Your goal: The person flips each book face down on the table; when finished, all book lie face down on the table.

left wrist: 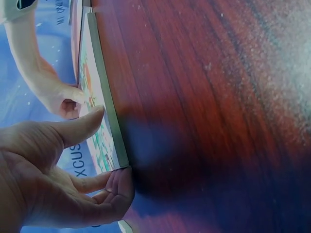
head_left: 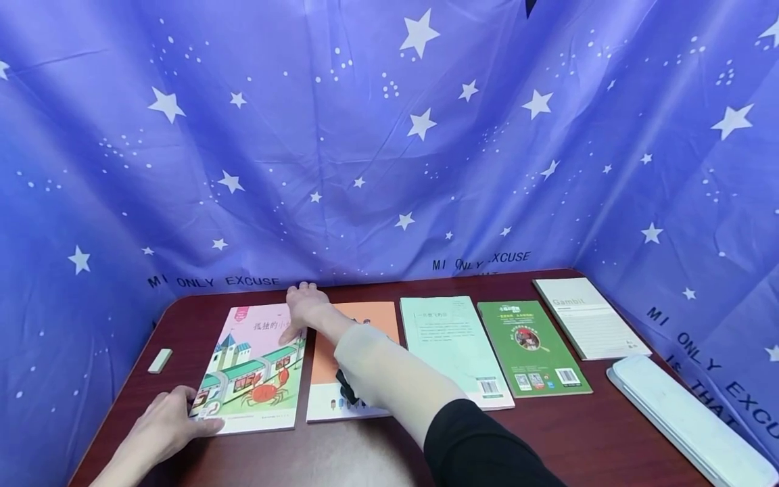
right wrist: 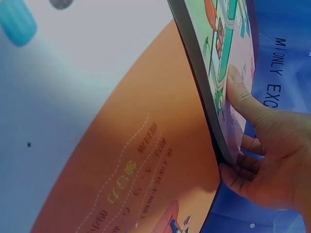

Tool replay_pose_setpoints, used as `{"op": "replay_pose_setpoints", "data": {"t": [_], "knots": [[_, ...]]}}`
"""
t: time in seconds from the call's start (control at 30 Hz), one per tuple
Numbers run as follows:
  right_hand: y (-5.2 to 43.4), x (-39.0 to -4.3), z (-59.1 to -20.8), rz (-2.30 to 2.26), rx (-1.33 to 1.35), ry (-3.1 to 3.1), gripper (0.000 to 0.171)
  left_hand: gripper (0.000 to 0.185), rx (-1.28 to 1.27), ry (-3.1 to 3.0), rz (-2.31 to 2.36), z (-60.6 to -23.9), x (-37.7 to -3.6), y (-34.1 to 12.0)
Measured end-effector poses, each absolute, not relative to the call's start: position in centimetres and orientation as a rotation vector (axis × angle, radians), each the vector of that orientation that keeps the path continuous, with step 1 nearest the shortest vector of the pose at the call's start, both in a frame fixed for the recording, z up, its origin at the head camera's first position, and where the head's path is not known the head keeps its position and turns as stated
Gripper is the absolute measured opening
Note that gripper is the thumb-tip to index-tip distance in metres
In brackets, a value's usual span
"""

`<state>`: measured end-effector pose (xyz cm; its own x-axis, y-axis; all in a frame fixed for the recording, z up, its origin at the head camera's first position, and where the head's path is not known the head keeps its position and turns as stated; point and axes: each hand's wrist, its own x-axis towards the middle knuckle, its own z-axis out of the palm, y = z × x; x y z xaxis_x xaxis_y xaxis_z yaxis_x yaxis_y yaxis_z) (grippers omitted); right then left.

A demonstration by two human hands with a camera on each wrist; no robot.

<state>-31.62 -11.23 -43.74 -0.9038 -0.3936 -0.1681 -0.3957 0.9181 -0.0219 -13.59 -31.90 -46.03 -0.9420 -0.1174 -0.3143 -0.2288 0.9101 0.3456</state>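
Note:
A pink picture book (head_left: pixel 255 365) with a red crab and a green train on its cover lies flat at the left of the row. My left hand (head_left: pixel 161 426) grips its near left corner. In the left wrist view, the thumb (left wrist: pixel 85 125) lies on the cover and the fingers curl at the book's edge. Stretched across, my right hand (head_left: pixel 306 308) holds the far right corner, thumb (right wrist: pixel 241 94) on the cover and fingertips at the edge. Close beside it lies an orange and white book (head_left: pixel 353 358), partly hidden under my right forearm.
Further right lie a mint green book (head_left: pixel 450 345), a dark green book (head_left: pixel 529 345) and a notebook (head_left: pixel 593 321) marked Gambit. A long white case (head_left: pixel 688 419) sits at the right edge. A small whitish block (head_left: pixel 159 361) is at the left. A starry blue curtain (head_left: pixel 365 135) surrounds the table (head_left: pixel 316 460).

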Motion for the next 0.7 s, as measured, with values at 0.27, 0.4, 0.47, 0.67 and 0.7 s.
{"op": "replay_pose_setpoints", "data": {"t": [0.27,0.4,0.47,0.67,0.7], "knots": [[-11.10,-31.61,-43.95,0.030,-0.603,2.919,0.105,0.090,-0.263,2.782,0.585,-45.96,-13.58,-32.02],[-10.90,-31.38,-43.93,0.008,-0.596,2.947,0.098,0.091,-0.280,2.778,0.590,-45.99,-13.68,-32.15],[-10.82,-31.24,-43.97,-0.014,-0.584,2.952,0.097,0.089,-0.289,2.776,0.597,-46.09,-13.69,-32.23],[-10.86,-31.20,-44.45,-0.076,-0.580,2.954,0.099,0.078,-0.300,2.784,0.622,-46.56,-13.59,-32.60],[-10.90,-31.25,-44.54,-0.081,-0.586,2.947,0.100,0.076,-0.301,2.782,0.619,-46.60,-13.58,-32.67]]}}
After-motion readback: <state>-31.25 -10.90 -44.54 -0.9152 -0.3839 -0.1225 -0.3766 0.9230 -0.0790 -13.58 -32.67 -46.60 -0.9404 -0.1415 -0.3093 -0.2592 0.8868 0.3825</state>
